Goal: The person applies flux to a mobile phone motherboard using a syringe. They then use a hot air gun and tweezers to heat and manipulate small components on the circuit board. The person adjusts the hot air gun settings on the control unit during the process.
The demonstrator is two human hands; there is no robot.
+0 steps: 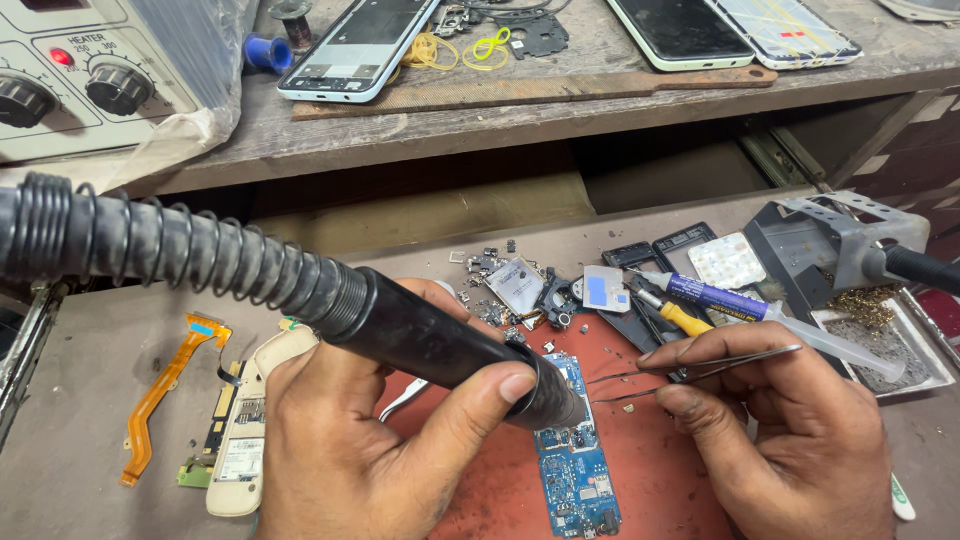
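While heated, blue circuit board (575, 465) lies flat.

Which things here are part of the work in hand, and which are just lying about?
In use:
left hand gripping the hot-air wand
right hand holding tweezers
blue circuit board on the red mat

Lying about:
orange flex cable
phones on the shelf
rubber bands
syringe
cream phone body
loose small parts
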